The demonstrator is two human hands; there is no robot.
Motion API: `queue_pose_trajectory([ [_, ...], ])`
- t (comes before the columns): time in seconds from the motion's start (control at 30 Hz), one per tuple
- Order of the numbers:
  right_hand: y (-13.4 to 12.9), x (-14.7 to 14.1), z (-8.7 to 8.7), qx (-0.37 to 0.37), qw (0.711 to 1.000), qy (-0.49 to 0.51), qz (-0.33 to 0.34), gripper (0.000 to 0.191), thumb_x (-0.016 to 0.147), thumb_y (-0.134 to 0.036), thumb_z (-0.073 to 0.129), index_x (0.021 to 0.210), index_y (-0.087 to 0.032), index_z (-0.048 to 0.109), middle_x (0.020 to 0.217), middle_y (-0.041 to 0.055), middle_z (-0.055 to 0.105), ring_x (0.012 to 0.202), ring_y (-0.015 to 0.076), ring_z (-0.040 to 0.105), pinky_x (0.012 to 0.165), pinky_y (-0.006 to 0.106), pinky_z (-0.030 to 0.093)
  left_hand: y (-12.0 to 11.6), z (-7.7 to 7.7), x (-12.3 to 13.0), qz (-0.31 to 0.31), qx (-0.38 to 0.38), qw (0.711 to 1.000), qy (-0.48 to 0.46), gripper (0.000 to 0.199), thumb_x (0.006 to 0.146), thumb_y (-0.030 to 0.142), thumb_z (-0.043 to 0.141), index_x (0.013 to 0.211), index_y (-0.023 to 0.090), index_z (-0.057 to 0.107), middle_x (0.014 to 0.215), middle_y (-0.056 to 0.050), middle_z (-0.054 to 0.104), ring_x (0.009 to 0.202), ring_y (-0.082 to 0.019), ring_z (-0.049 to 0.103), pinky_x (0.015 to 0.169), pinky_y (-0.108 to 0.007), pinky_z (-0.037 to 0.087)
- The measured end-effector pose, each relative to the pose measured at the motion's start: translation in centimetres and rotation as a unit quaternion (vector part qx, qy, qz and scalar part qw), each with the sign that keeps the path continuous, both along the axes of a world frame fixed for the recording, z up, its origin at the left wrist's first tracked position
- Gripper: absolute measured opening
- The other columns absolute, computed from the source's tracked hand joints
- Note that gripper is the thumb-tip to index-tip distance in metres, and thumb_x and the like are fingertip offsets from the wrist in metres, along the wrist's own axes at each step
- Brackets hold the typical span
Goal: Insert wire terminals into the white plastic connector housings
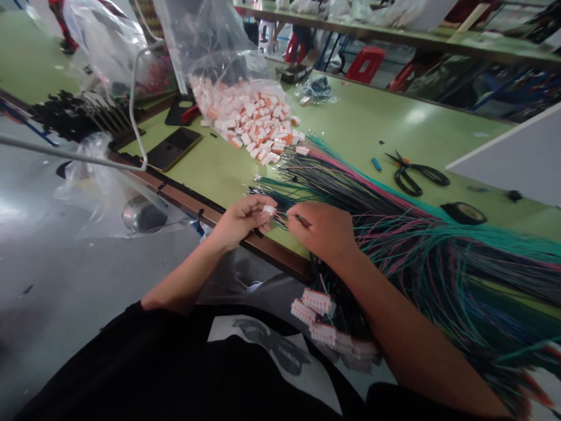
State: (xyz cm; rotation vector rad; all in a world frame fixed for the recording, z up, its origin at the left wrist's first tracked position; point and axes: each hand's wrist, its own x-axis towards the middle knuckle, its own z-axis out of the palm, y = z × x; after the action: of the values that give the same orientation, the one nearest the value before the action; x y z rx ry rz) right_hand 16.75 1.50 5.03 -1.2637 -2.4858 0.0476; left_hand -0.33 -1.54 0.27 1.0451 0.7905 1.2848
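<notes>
counter [385, 126]: green, carries wire bundle | wire bundle [407, 225]: fanned out, tips near both hands | right hand [324, 231]: fingers curled in, fingertips pinching thin lead [281, 216] | left hand [241, 223]: half-curled, thumb and fingers gripping connector | connector [269, 209]: white, at counter's near edge, between the hands

Single head-worn view, forward and down over the nearby hands [289, 225].
</notes>
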Motion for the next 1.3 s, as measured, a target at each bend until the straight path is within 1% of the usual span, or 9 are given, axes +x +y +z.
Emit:
queue_pose_trajectory([
  [0.1,-0.1,0.0,-0.1,0.019,1.0,0.001,0.0,0.023,0.075,-0.022,0.046,0.066,-0.021,0.067,0.064,0.0023,0.066,0.059,0.0136,0.052,0.053,0.026,0.023,-0.1,0.0,0.1,0.003,0.003,1.0,0.004,0.03,0.071,0.033,0.075,0.09,0.015,0.06,0.068,0.004,0.06,0.053,-0.006,0.056,0.054,-0.02,0.046],
  [0.33,-0.3,-0.2,-0.1,0.012,1.0,-0.012,0.002,0.024,0.075,-0.021,0.045,0.065,-0.021,0.066,0.06,0.0031,0.064,0.055,0.0135,0.048,0.053,0.027,0.022,-0.2,0.0,0.3,0.023,0.002,0.999,0.024,0.033,0.07,0.034,0.075,0.091,0.016,0.058,0.069,0.004,0.06,0.053,-0.006,0.056,0.054,-0.02,0.045],
  [0.57,-0.6,-0.6,-0.3,0.008,0.999,-0.041,0.01,0.025,0.077,-0.021,0.045,0.063,-0.019,0.065,0.063,0.0044,0.066,0.057,0.0135,0.051,0.052,0.027,0.02,-0.3,0.3,0.4,0.007,0.007,0.998,0.064,0.029,0.07,0.034,0.075,0.085,0.015,0.058,0.064,0.004,0.06,0.05,-0.005,0.054,0.052,-0.019,0.044],
  [0.73,-0.8,-0.8,-0.8,0.013,0.998,-0.054,0.012,0.026,0.08,-0.021,0.044,0.065,-0.019,0.066,0.064,0.005,0.067,0.057,0.0136,0.052,0.052,0.027,0.02,-0.5,0.5,0.6,0.019,0.004,0.997,0.074,0.028,0.069,0.033,0.076,0.082,0.015,0.06,0.061,0.004,0.061,0.048,-0.005,0.054,0.05,-0.019,0.043],
  [0.87,-0.7,-0.6,-0.9,-0.008,1.0,-0.023,0.007,0.026,0.08,-0.022,0.044,0.064,-0.019,0.065,0.063,0.0048,0.067,0.056,0.0135,0.052,0.053,0.027,0.023,-0.7,0.7,0.6,0.023,-0.009,0.995,0.092,0.027,0.067,0.032,0.077,0.081,0.015,0.061,0.061,0.003,0.062,0.047,-0.006,0.054,0.049,-0.019,0.043],
  [1.03,-0.1,0.0,-0.5,-0.114,0.988,0.096,0.045,0.019,0.076,-0.022,0.047,0.07,-0.021,0.065,0.064,0.0008,0.066,0.06,0.0132,0.054,0.057,0.024,0.034,-0.7,0.7,0.8,0.029,-0.02,0.996,0.083,0.027,0.067,0.032,0.076,0.083,0.015,0.061,0.065,0.003,0.063,0.049,-0.006,0.056,0.051,-0.02,0.045],
  [1.1,0.0,0.1,-0.5,-0.12,0.985,0.116,0.051,0.018,0.075,-0.021,0.047,0.067,-0.021,0.063,0.062,0.0004,0.064,0.06,0.0128,0.053,0.058,0.024,0.035,-0.6,0.7,0.8,0.031,-0.022,0.996,0.079,0.028,0.066,0.033,0.076,0.083,0.015,0.061,0.065,0.003,0.064,0.049,-0.006,0.056,0.051,-0.02,0.045],
  [1.23,0.2,0.3,-0.6,-0.114,0.988,0.093,0.051,0.019,0.076,-0.02,0.046,0.064,-0.02,0.06,0.063,0.0015,0.063,0.061,0.0132,0.053,0.06,0.025,0.035,-0.5,0.6,0.8,0.028,-0.019,0.997,0.072,0.029,0.066,0.032,0.077,0.082,0.015,0.061,0.062,0.003,0.062,0.047,-0.006,0.055,0.05,-0.02,0.045],
  [1.3,0.3,0.5,-0.4,-0.108,0.988,0.092,0.067,0.019,0.078,-0.021,0.046,0.067,-0.021,0.061,0.066,0.0021,0.065,0.065,0.0145,0.055,0.064,0.027,0.037,-0.5,0.5,0.8,0.025,-0.016,0.997,0.067,0.029,0.066,0.033,0.077,0.083,0.015,0.062,0.063,0.003,0.062,0.047,-0.006,0.055,0.05,-0.021,0.045],
])
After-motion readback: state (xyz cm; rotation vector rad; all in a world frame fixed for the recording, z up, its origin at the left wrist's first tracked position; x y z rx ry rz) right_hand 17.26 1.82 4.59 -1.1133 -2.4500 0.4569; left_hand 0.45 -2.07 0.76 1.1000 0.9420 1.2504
